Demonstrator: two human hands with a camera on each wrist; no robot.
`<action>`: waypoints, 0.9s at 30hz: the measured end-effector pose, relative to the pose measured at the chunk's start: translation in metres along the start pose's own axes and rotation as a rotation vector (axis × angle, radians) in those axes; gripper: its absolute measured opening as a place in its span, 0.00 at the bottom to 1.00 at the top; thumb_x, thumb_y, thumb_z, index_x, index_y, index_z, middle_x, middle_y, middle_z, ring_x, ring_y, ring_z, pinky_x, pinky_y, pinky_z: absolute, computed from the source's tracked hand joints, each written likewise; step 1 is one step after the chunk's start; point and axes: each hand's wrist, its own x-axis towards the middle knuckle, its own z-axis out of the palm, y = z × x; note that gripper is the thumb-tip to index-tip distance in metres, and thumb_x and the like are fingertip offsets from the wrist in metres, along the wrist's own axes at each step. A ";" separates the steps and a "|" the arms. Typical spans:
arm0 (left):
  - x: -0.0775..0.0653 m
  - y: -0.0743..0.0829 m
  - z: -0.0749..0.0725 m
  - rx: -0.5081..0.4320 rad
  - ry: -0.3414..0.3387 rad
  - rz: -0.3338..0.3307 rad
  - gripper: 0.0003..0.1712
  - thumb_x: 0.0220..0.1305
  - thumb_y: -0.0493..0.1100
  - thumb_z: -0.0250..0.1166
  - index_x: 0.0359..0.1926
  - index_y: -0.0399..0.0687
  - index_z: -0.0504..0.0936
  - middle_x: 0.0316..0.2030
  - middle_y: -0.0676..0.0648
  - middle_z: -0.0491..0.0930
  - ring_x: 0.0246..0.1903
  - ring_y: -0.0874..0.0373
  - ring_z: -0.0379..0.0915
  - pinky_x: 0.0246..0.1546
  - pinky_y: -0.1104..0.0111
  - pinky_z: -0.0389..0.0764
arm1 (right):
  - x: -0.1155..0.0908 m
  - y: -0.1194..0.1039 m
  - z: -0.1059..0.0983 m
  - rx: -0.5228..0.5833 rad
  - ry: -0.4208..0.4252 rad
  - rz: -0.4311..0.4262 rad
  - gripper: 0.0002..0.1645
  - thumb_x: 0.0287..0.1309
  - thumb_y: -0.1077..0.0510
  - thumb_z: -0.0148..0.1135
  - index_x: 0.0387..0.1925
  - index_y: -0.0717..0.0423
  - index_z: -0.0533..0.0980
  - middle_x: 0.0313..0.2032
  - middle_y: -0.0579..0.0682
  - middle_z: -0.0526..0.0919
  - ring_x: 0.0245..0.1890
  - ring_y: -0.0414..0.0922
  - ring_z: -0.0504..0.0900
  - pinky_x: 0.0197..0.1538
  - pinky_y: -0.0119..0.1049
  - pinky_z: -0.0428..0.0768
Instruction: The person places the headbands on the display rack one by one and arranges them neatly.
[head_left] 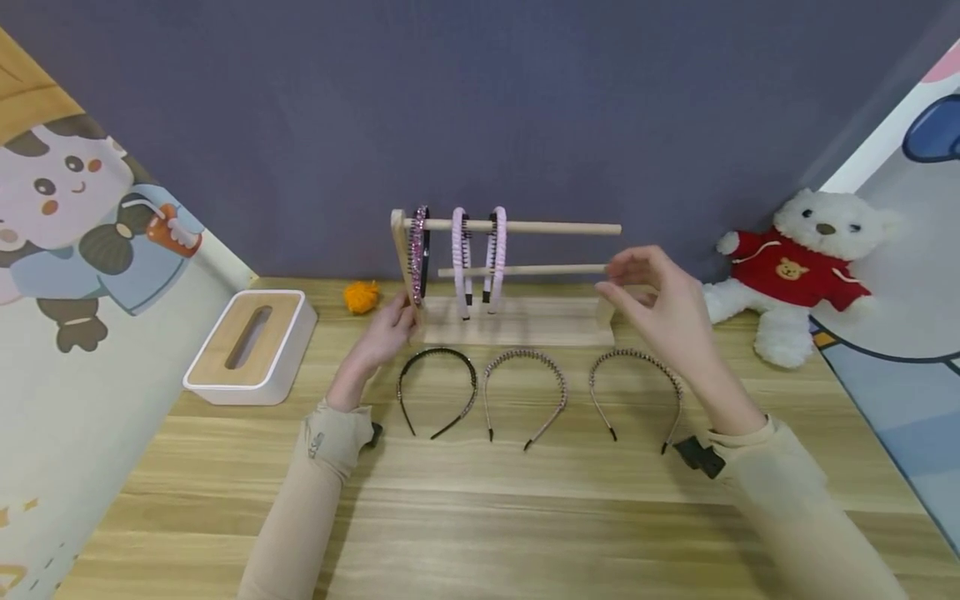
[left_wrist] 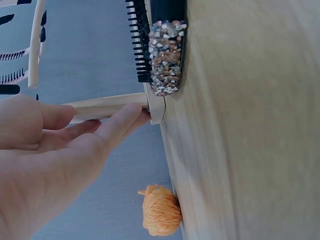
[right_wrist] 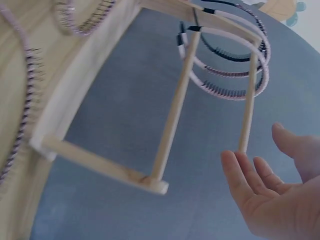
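A wooden headband rack [head_left: 525, 323] stands at the back of the table, with two pink headbands [head_left: 460, 258] and a sparkly pink-and-black headband [head_left: 418, 250] on its rods. My left hand [head_left: 386, 333] holds the rack's left post low down, thumb and fingers on either side of it in the left wrist view [left_wrist: 75, 145]. At the rods' right end is my right hand [head_left: 663, 304], fingers bent loosely and holding nothing; its fingertips [right_wrist: 232, 157] are close to the free end of the upper rod [right_wrist: 247, 120]. Whether they touch it I cannot tell.
In front of the rack lie a black headband [head_left: 438, 350] and two beaded headbands [head_left: 525, 354], [head_left: 636, 354]. At left are a white tissue box [head_left: 292, 333] with a wooden lid and an orange yarn ball [head_left: 362, 297]. A white teddy bear [head_left: 787, 267] in red sits at right.
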 end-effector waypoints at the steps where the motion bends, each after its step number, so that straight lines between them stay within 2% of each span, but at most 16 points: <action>1: 0.002 -0.007 -0.001 -0.020 -0.003 0.027 0.23 0.88 0.42 0.43 0.70 0.30 0.69 0.33 0.39 0.72 0.25 0.60 0.60 0.25 0.70 0.65 | -0.002 0.003 -0.002 -0.001 -0.009 0.007 0.21 0.68 0.61 0.75 0.57 0.63 0.79 0.50 0.58 0.88 0.50 0.50 0.86 0.47 0.16 0.76; 5: 0.001 -0.007 -0.001 -0.022 -0.001 0.050 0.22 0.87 0.42 0.44 0.66 0.29 0.70 0.31 0.42 0.71 0.25 0.58 0.60 0.25 0.68 0.64 | -0.011 0.015 -0.009 -0.012 -0.038 0.038 0.22 0.69 0.62 0.74 0.58 0.65 0.78 0.52 0.61 0.87 0.50 0.54 0.85 0.45 0.14 0.75; 7: 0.001 -0.006 -0.001 -0.013 0.007 0.044 0.21 0.87 0.42 0.44 0.66 0.30 0.71 0.31 0.43 0.70 0.25 0.59 0.60 0.25 0.69 0.64 | -0.015 0.020 -0.012 -0.033 -0.041 0.051 0.22 0.69 0.61 0.74 0.58 0.66 0.77 0.52 0.62 0.87 0.51 0.55 0.86 0.44 0.13 0.74; 8: -0.001 0.001 0.000 0.008 0.014 0.022 0.21 0.87 0.40 0.42 0.66 0.28 0.71 0.31 0.42 0.70 0.26 0.59 0.60 0.26 0.69 0.65 | -0.016 0.022 -0.013 -0.046 -0.043 0.054 0.22 0.68 0.61 0.74 0.58 0.67 0.77 0.51 0.63 0.87 0.50 0.56 0.86 0.44 0.13 0.74; 16: 0.000 0.001 0.001 0.013 0.015 -0.004 0.22 0.88 0.40 0.42 0.69 0.29 0.69 0.32 0.42 0.70 0.25 0.61 0.59 0.25 0.69 0.63 | -0.030 0.043 -0.017 -0.144 -0.066 0.056 0.22 0.65 0.62 0.77 0.56 0.67 0.79 0.49 0.64 0.88 0.48 0.60 0.87 0.40 0.12 0.71; 22: 0.000 0.002 0.002 0.011 0.011 0.001 0.22 0.88 0.40 0.41 0.68 0.29 0.69 0.31 0.41 0.70 0.25 0.60 0.59 0.25 0.70 0.63 | -0.043 0.062 -0.023 -0.183 -0.126 0.080 0.21 0.64 0.64 0.77 0.53 0.70 0.78 0.46 0.68 0.87 0.42 0.65 0.88 0.35 0.18 0.74; 27: 0.000 0.001 0.002 0.008 0.017 0.008 0.20 0.88 0.38 0.42 0.66 0.27 0.70 0.32 0.38 0.70 0.26 0.59 0.59 0.26 0.70 0.64 | -0.051 0.076 -0.028 -0.213 -0.184 0.138 0.22 0.64 0.63 0.78 0.52 0.71 0.77 0.47 0.69 0.85 0.42 0.66 0.88 0.34 0.23 0.76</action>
